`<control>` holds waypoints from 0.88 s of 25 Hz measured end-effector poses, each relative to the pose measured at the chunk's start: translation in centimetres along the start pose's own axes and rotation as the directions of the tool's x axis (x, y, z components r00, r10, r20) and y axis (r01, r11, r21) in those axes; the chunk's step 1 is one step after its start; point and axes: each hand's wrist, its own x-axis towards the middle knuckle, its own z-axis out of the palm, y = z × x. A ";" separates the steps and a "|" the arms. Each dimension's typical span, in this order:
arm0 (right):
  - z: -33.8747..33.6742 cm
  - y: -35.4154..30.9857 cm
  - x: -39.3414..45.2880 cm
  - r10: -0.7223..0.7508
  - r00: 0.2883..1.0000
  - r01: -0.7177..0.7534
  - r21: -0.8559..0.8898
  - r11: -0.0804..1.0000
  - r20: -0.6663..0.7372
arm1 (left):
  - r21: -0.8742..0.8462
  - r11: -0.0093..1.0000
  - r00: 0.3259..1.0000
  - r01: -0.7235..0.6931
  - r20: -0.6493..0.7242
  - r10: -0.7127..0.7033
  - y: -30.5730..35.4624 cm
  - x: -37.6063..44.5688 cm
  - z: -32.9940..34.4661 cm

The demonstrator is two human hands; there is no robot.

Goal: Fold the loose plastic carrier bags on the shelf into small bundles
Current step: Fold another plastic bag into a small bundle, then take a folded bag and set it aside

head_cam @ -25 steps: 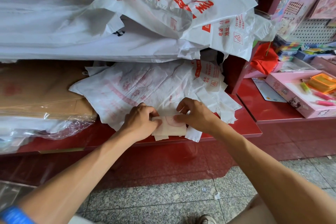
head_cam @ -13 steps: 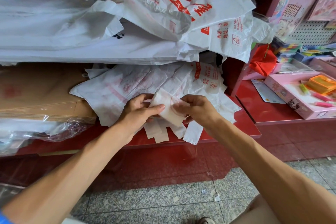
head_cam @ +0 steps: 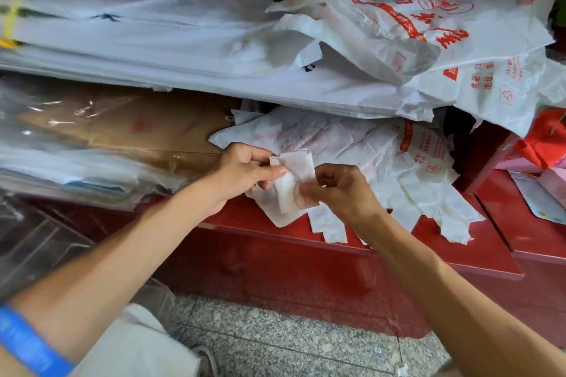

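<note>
One bag [head_cam: 292, 180] nearly bundled, pinched between my left hand [head_cam: 245, 174] and right hand [head_cam: 340, 193]. Loose bags [head_cam: 352, 147] behind it on the shelf [head_cam: 444, 254] still unfolded.

White folded plastic bag bundle [head_cam: 293, 180] with faint pink print, white crumpled carrier bags [head_cam: 444, 49] with red lettering far right, glossy dark red shelf [head_cam: 428, 251], brown flat cardboard [head_cam: 137, 128] left, speckled grey stone floor [head_cam: 291, 343], blue wristband [head_cam: 27, 343] near left
</note>
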 end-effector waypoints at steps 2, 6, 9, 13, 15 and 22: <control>3.8 -1.1 1.4 -0.012 0.999 0.009 0.051 0.999 0.052 | 0.009 0.999 0.995 0.034 -0.098 -0.033 -0.7 -1.6 -3.8; 13.7 -4.1 3.6 -0.010 0.961 -0.019 0.105 0.994 0.275 | -0.061 0.996 0.932 0.059 -0.355 -0.077 -3.3 -7.5 -12.5; 22.1 -6.9 4.4 -0.013 0.885 -0.052 0.127 0.991 0.465 | -0.149 0.987 0.828 0.062 -0.544 -0.135 -5.5 -13.1 -18.8; 32.5 -11.9 3.4 -0.076 0.761 0.004 0.111 0.994 0.644 | -0.124 0.990 0.708 0.062 -0.694 -0.131 -7.5 -21.8 -25.9; 37.3 -14.5 1.9 -0.097 0.679 0.025 0.108 0.994 0.728 | -0.091 0.993 0.637 0.080 -0.761 -0.121 -8.0 -26.5 -29.0; 51.8 -20.9 -5.6 -0.120 0.461 0.094 0.086 0.992 0.879 | -0.059 0.975 0.420 0.212 -0.896 -0.146 -9.9 -41.5 -35.4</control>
